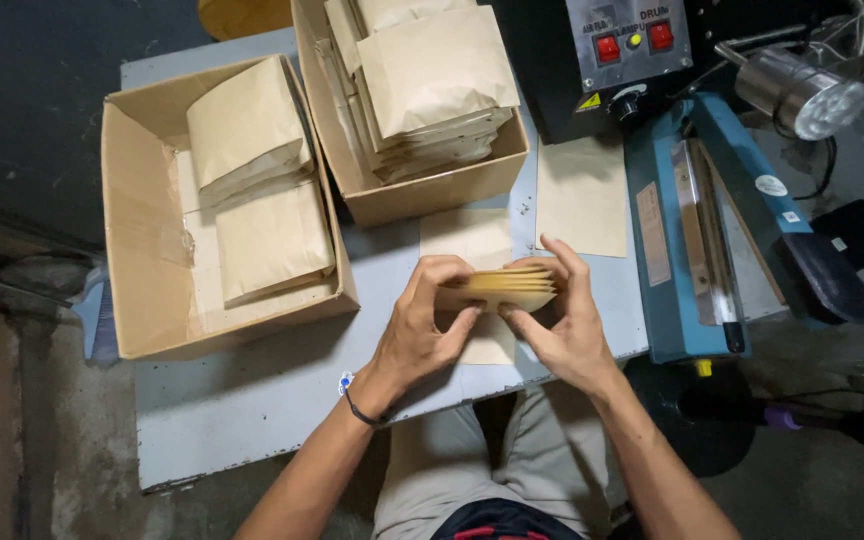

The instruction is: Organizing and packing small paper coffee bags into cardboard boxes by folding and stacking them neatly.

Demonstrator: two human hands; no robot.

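A thin stack of flat brown paper bags (pixel 500 287) is held edge-on above the light grey table (pixel 252 400). My left hand (pixel 422 325) grips its left end, and my right hand (pixel 562 320) grips its right end with fingers curled over the top. Beneath the stack, a single flat bag (pixel 467 238) lies on the table. Another flat bag (pixel 582 195) lies to the right, beside the blue heat sealer (pixel 697 230).
A cardboard box (pixel 137 240) at the left holds two piles of brown bags. A second box (pixel 432 185) behind the hands is full of upright bags. A black control unit (pixel 627 45) with red switches and a lamp (pixel 802 95) stand at the back right.
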